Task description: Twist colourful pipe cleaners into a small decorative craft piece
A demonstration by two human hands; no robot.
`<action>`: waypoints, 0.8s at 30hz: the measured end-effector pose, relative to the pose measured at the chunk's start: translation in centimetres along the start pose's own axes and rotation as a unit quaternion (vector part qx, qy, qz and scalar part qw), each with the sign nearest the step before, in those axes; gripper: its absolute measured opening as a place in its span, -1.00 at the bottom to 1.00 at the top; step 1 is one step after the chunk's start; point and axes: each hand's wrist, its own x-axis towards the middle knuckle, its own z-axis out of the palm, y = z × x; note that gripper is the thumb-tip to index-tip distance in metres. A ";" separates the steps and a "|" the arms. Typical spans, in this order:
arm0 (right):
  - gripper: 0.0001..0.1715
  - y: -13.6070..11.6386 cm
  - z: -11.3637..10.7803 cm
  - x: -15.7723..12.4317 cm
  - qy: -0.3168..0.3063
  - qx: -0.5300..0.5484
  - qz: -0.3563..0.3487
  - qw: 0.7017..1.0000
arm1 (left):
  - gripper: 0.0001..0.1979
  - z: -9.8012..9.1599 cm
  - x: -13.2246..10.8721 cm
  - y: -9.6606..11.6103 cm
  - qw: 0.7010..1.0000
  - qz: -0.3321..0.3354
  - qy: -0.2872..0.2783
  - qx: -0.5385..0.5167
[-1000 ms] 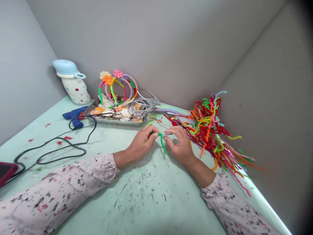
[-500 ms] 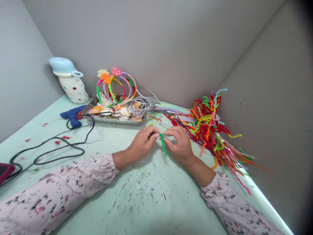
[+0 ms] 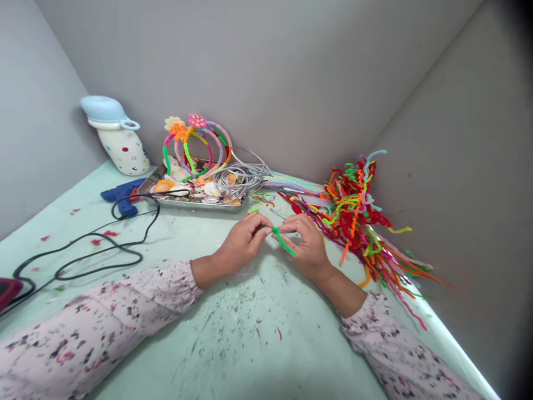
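Above the middle of the table, a green pipe cleaner [image 3: 286, 243] is pinched between my hands. My left hand [image 3: 241, 241] is closed, thumb and index finger pressed on its upper end. Close against it, my right hand [image 3: 308, 247] is also closed, its fingertips at the same spot. The loose tail of the pipe cleaner slants down across my right thumb. A thin grey strip shows between my right fingers; I cannot tell what it is.
Behind my hands sits a metal tray [image 3: 200, 205] with scraps, grey wire hoops [image 3: 241, 180] and colourful flowered headbands [image 3: 197, 147]. At right lies a pipe-cleaner pile [image 3: 353, 205]. A blue glue gun [image 3: 125, 197], its black cable [image 3: 139, 239] and a bottle [image 3: 122, 147] are at left.
The tail of the green pipe cleaner has swung from hanging nearly straight down to slanting right, over my right thumb. Both hands stay in almost the same place.
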 end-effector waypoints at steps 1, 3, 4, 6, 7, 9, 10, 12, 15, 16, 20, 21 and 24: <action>-0.97 0.0 0.0 0.0 -0.004 0.011 0.008 1.000 | -0.87 0.0 0.0 0.0 1.000 0.002 -0.001 0.002; -0.95 -0.1 0.0 0.0 -0.008 0.036 0.022 0.999 | -0.87 0.0 0.0 -0.1 1.000 0.007 -0.002 0.008; -0.93 -0.1 0.0 0.0 -0.009 0.049 0.028 0.998 | -0.87 0.0 0.0 -0.1 1.000 0.010 -0.003 0.011; -0.90 -0.1 0.1 0.0 -0.011 0.071 0.043 0.996 | -0.87 0.0 0.0 -0.1 1.000 0.016 -0.005 0.019; -0.89 -0.1 0.1 0.0 -0.012 0.080 0.052 0.995 | -0.87 0.0 0.0 -0.2 1.000 0.019 -0.006 0.023; -0.87 0.1 0.2 -0.1 -0.017 0.092 0.073 0.993 | -0.86 0.0 0.0 -0.3 0.999 0.023 -0.010 0.031; -0.87 0.1 0.2 -0.1 -0.019 0.096 0.083 0.992 | -0.86 0.0 0.0 -0.4 0.999 0.025 -0.011 0.034; -0.85 0.3 0.2 -0.1 -0.024 0.100 0.097 0.990 | -0.86 0.1 -0.1 -0.5 0.999 0.025 -0.013 0.039; -0.85 0.4 0.3 -0.1 -0.030 0.093 0.105 0.990 | -0.86 0.1 -0.1 -0.6 0.999 0.029 -0.013 0.042; -0.85 0.4 0.3 -0.1 -0.030 0.089 0.104 0.990 | -0.87 0.1 -0.1 -0.6 0.999 0.029 -0.012 0.042; -0.87 0.3 0.3 0.0 -0.030 0.084 0.089 0.992 | -0.86 0.1 -0.1 -0.7 0.999 0.027 -0.011 0.041; -0.88 0.3 0.3 0.0 -0.031 0.083 0.084 0.992 | -0.86 0.1 -0.1 -0.7 0.999 0.026 -0.010 0.041; -0.90 0.3 0.2 0.0 -0.038 0.081 0.077 0.993 | -0.87 0.1 -0.1 -0.7 0.999 0.027 -0.003 0.039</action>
